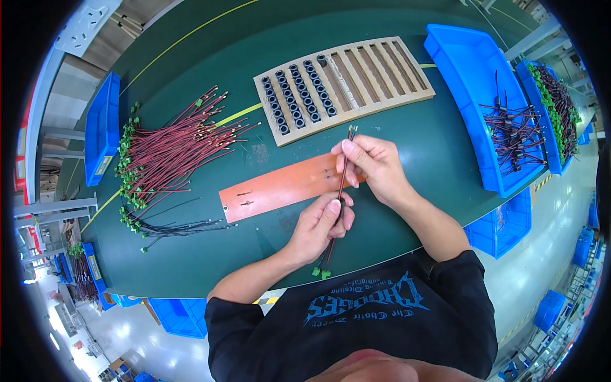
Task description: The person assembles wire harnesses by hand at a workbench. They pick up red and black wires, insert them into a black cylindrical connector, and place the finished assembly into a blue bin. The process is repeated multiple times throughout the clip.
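A red wire and a black wire run upright between my hands, over the near side of the table. My left hand is closed round them lower down, and a dark part shows at its fingertips that I cannot make out fully. Small green connectors hang at the wires' lower ends. Higher up, my right hand pinches the same wires just below their bare tips. Beneath both hands lies an orange board with slots. Beyond it stands a wooden rack with black rings in its left rows.
Red wires with green connectors spread across the left, black wires nearer me. A blue tray at right holds wires with black parts; another blue bin stands beyond. A small blue bin sits at the left edge.
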A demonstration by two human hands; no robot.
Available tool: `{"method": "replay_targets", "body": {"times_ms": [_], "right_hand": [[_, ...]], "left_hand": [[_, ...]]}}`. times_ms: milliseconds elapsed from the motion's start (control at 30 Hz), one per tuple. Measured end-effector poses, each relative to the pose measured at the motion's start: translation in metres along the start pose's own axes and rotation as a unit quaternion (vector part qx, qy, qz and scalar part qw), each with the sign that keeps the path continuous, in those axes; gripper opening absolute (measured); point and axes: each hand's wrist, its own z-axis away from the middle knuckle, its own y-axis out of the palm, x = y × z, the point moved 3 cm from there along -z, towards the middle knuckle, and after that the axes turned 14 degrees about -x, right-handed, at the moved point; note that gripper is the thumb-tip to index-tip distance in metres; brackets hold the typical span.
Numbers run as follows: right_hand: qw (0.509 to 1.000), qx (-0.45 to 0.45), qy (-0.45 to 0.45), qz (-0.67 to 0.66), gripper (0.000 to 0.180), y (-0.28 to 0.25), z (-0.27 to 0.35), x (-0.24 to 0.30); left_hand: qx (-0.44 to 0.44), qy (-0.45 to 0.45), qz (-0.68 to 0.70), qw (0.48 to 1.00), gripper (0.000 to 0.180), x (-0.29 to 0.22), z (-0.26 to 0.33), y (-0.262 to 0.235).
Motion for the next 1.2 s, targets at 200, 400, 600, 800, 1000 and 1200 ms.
{"method": "replay_targets", "body": {"times_ms": [200, 400, 600, 800, 1000, 1200], "right_hand": [[0.986, 0.025, -0.143, 0.087, 0.030, -0.009, 0.000, 0.021], [0.955, 0.003, -0.210, 0.211, 0.029, -0.042, 0.052, 0.078], [0.733, -0.360, -0.517, 0.255, 0.039, -0.185, 0.083, 0.238], [0.744, -0.389, -0.423, 0.341, 0.040, -0.277, 0.063, 0.267], [0.779, -0.433, -0.121, 0.437, 0.042, -0.403, 0.052, 0.237], [0.521, -0.410, -0.277, 0.696, 0.031, -0.258, 0.018, 0.194]], "left_hand": [[0.006, 0.001, -0.092, 0.996, 0.036, -0.012, -0.005, 0.000], [0.004, 0.348, -0.442, 0.827, 0.037, -0.051, 0.007, 0.010], [-0.041, 0.505, -0.496, 0.706, 0.029, -0.054, 0.012, -0.017], [-0.018, 0.491, -0.513, 0.704, 0.031, -0.049, 0.005, -0.010], [-0.001, 0.472, -0.527, 0.707, 0.031, -0.047, 0.004, -0.010], [0.006, 0.470, -0.563, 0.680, 0.027, -0.048, -0.001, -0.004]]}}
